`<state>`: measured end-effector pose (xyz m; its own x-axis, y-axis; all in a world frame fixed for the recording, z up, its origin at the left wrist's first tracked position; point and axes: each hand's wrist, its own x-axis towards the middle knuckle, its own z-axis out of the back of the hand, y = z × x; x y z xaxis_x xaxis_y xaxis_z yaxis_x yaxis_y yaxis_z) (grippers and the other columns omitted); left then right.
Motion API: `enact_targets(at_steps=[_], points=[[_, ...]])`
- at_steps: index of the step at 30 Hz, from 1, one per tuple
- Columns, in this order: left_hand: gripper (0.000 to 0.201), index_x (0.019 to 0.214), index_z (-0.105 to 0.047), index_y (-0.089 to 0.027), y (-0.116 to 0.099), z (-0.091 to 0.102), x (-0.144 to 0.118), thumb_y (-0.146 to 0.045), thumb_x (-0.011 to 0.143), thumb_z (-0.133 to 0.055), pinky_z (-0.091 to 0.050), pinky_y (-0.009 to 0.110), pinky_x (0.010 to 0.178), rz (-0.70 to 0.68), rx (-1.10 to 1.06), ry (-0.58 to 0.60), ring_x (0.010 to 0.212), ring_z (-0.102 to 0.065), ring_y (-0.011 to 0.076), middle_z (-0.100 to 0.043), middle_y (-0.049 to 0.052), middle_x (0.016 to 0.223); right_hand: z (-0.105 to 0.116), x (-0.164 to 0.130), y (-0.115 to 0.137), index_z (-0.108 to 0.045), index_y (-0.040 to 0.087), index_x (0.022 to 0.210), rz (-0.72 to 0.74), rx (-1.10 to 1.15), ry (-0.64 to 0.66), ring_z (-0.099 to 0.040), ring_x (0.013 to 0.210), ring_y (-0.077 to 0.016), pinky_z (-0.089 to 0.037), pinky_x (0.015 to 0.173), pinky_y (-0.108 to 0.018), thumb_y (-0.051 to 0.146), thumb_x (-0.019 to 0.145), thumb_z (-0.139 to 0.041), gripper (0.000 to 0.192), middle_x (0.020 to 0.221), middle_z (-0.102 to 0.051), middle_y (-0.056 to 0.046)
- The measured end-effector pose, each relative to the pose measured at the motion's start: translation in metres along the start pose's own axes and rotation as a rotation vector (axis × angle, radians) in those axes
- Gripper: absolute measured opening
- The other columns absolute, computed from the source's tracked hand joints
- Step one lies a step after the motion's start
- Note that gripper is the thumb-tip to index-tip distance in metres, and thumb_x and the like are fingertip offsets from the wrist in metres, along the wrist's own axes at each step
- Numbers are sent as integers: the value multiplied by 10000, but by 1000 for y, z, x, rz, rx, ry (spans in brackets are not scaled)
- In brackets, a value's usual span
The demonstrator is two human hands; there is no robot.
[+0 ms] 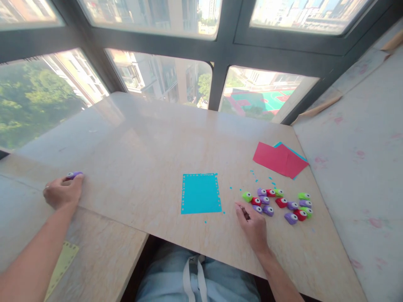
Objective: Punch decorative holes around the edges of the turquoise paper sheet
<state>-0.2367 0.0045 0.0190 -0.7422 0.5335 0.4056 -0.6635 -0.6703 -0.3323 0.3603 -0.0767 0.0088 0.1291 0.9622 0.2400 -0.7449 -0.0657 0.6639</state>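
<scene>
Far to the left, my left hand is closed round a small purple paper punch with an eye on its side, resting at the tabletop. My right hand lies on the table with curled fingers, right of a blue paper square. Whatever those fingers may hold is hidden. Small holes run along the left, top and right edges of the blue square. Just beyond the right hand sits a cluster of paper punches in purple, red and green. Another group of punches stands farther right.
Red paper sheets overlap blue ones at the back right. Blue paper bits are scattered between the square and the punches. A yellow sheet with punched edges lies under my left forearm. Windows and a right wall bound the table.
</scene>
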Motion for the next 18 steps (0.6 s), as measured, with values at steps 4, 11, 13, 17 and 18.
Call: enact_targets(at_steps=[4,11,13,17,18], points=[[263,782,-626,-154,-34,4,-33,-383,658,-664,-518,389,904,-114,-149,53,775,-542,166,-605,22,743,1,-1,2,-755,151,915,-46,24,18,-593,549,-137,-463,581,-250,435,912,-497,383,730,-705,-63],[202,974,-655,-198,-158,55,-167,-367,870,-616,-503,305,967,-1069,-658,462,1054,-623,153,-692,41,1059,5,-11,13,-727,137,993,-263,202,116,-545,568,-145,-466,572,-279,547,848,-549,470,690,-633,-47],[154,976,-655,-211,-188,71,-206,-320,873,-619,-478,315,1005,-1297,-700,551,1146,-593,162,-690,37,1100,8,-15,20,-679,124,1100,-378,354,181,-549,590,-146,-468,535,-270,598,823,-578,558,738,-619,-46],[155,976,-658,-216,-221,85,-266,-318,886,-584,-457,340,1008,-1506,-776,581,1217,-559,188,-682,49,1134,14,-19,36,-583,118,1224,-633,649,379,-617,699,-181,-483,459,-255,710,741,-631,765,932,-642,-94],[176,985,-658,-214,-225,85,-276,-339,886,-586,-458,340,1007,-1515,-794,614,1226,-555,189,-676,51,1151,16,-19,40,-576,124,1231,-675,695,425,-634,743,-196,-497,462,-256,715,718,-655,787,987,-647,-108]])
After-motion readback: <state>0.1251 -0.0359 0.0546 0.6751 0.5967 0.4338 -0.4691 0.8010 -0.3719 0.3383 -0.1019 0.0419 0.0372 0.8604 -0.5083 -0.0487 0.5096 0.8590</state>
